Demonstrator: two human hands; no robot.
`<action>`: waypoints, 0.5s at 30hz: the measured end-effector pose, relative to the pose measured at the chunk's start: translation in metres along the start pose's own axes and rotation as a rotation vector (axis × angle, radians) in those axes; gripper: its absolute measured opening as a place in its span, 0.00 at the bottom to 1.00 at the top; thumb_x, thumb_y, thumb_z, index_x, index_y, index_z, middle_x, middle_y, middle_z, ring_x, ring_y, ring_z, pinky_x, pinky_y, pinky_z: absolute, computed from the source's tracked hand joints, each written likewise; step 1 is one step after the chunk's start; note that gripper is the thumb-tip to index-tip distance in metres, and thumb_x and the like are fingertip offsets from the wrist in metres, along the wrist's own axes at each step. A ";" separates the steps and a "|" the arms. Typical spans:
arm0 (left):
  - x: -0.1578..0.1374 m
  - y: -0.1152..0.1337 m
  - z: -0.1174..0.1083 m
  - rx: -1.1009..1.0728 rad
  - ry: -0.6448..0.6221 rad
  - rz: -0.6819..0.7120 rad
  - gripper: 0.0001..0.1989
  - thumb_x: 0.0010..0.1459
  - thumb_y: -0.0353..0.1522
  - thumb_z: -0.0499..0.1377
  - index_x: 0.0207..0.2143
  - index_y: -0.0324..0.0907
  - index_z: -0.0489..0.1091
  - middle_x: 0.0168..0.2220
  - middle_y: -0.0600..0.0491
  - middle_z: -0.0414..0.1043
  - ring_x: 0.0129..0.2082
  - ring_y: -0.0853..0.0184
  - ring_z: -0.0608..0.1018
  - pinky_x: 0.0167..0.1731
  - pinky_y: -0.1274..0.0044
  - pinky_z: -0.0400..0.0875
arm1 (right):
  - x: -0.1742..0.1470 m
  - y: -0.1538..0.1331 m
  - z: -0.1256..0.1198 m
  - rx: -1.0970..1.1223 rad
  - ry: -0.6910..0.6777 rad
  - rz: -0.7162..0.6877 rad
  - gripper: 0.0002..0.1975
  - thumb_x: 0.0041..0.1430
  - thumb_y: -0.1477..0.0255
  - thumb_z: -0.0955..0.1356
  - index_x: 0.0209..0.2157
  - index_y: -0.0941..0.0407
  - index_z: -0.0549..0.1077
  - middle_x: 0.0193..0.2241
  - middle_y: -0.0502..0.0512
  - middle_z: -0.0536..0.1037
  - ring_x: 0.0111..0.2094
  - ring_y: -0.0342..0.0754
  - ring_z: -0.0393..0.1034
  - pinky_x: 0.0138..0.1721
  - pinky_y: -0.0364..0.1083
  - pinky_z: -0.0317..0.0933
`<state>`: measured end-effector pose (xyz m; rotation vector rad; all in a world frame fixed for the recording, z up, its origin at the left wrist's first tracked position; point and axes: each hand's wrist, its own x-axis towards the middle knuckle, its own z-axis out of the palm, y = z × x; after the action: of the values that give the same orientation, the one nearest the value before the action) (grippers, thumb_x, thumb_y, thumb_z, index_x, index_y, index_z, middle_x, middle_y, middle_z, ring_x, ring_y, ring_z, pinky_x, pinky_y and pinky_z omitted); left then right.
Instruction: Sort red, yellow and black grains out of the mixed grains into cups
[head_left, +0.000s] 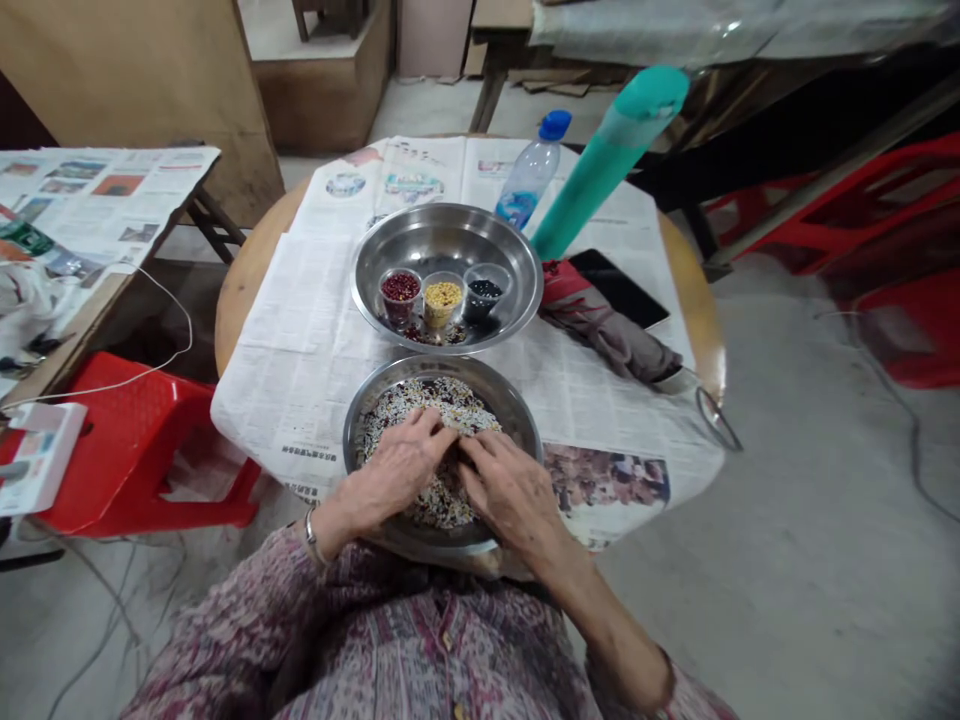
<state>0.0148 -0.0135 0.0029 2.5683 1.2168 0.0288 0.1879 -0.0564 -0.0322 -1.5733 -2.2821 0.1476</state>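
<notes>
A steel bowl (517, 405) at the table's near edge holds a loose mix of white, yellow and dark grains and beans (442, 505). Over it, my left hand (401, 462) and my right hand (514, 488) meet with bent fingers, tips drawn together close to the mix. Whatever sits between the fingertips is too small or hidden. Just beyond stands a second steel bowl (442, 232). Inside it are three clear cups: one of dark red beans (401, 287), one of yellow beans (442, 294), one of black beans (484, 290). Some loose beans lie beside the cups.
Newspaper (300, 330) covers the round table. On its right are a water bottle (529, 175), a tall green cylinder (600, 165), a dark phone (619, 288) and a folded umbrella (611, 335). A red stool (142, 430) and a power strip (45, 460) are at left.
</notes>
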 end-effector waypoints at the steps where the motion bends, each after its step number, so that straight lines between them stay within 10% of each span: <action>1: 0.007 -0.005 -0.002 0.025 0.036 -0.032 0.12 0.68 0.25 0.49 0.50 0.42 0.68 0.48 0.47 0.66 0.49 0.60 0.69 0.45 0.71 0.73 | 0.006 0.004 0.001 -0.012 0.019 0.018 0.08 0.65 0.75 0.64 0.42 0.55 0.74 0.37 0.58 0.76 0.42 0.53 0.68 0.43 0.50 0.62; 6: 0.016 -0.021 -0.006 0.056 0.162 -0.222 0.13 0.68 0.26 0.50 0.50 0.41 0.70 0.50 0.44 0.67 0.50 0.57 0.68 0.44 0.68 0.73 | 0.033 0.017 0.007 -0.019 0.083 0.096 0.12 0.65 0.74 0.63 0.47 0.55 0.74 0.42 0.61 0.75 0.46 0.56 0.66 0.44 0.53 0.64; 15: -0.015 -0.016 0.008 0.017 0.118 -0.103 0.11 0.66 0.25 0.54 0.47 0.41 0.71 0.52 0.48 0.69 0.52 0.58 0.68 0.52 0.66 0.70 | 0.026 0.002 0.016 0.075 -0.030 -0.033 0.09 0.64 0.74 0.65 0.44 0.53 0.75 0.40 0.57 0.76 0.45 0.53 0.68 0.46 0.50 0.66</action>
<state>-0.0060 -0.0176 -0.0077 2.5461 1.3956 0.1504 0.1762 -0.0301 -0.0415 -1.5044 -2.2965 0.2475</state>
